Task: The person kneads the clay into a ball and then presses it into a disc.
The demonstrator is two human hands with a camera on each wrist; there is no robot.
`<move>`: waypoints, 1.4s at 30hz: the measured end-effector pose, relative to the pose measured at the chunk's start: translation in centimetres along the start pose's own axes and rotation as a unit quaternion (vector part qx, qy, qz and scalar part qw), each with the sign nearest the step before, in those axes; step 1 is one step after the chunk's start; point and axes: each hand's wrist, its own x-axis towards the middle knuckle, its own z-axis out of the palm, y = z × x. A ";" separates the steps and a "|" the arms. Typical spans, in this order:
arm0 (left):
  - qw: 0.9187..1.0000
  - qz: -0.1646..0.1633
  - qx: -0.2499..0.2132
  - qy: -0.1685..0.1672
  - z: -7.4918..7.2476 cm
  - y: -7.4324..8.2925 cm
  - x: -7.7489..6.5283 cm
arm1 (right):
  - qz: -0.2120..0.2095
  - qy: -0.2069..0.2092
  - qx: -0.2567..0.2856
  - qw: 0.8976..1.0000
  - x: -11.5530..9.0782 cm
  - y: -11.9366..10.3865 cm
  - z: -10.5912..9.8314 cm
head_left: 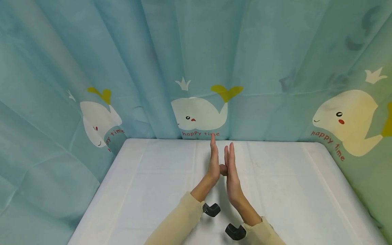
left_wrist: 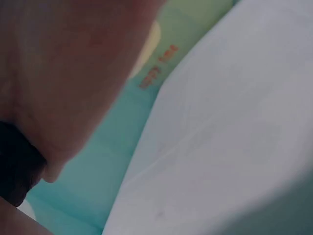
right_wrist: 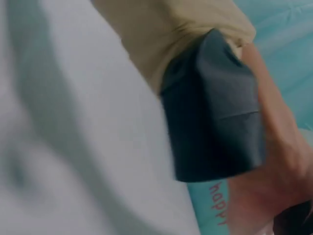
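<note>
Over the white table, a small dark brown rounded lump (head_left: 223,170) sits between the two palms; its kind is not plain. My left hand (head_left: 213,163) stands on edge with straight fingers, its palm against the lump's left side. Opposite it, my right hand (head_left: 232,177) holds its fingers straight too, palm against the right side. The fingertips stay apart. In the left wrist view, part of the lump (left_wrist: 19,164) shows dark beside a blurred palm (left_wrist: 73,73). The right wrist view shows the lump (right_wrist: 293,219) at the lower right corner, mostly cut off.
A white table (head_left: 159,183) lies under both hands. Blue-green curtains (head_left: 263,61) with printed whales surround its back and sides. Black camera mounts (head_left: 211,210) sit at both wrists, close to each other, below beige sleeves (head_left: 180,221).
</note>
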 end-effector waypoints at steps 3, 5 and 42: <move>0.999 0.002 -0.016 -0.044 0.3 -0.2 -0.6 | 0.009 0.024 -0.012 1.000 0.6 -0.5 -0.2; 0.997 0.004 -0.020 -0.069 0.8 -0.2 -1.4 | 0.024 0.043 -0.021 0.999 1.1 -0.7 -0.4; 0.985 -0.011 -0.016 -0.172 1.8 4.3 -3.3 | 0.026 0.081 0.059 0.995 3.9 -1.0 -3.2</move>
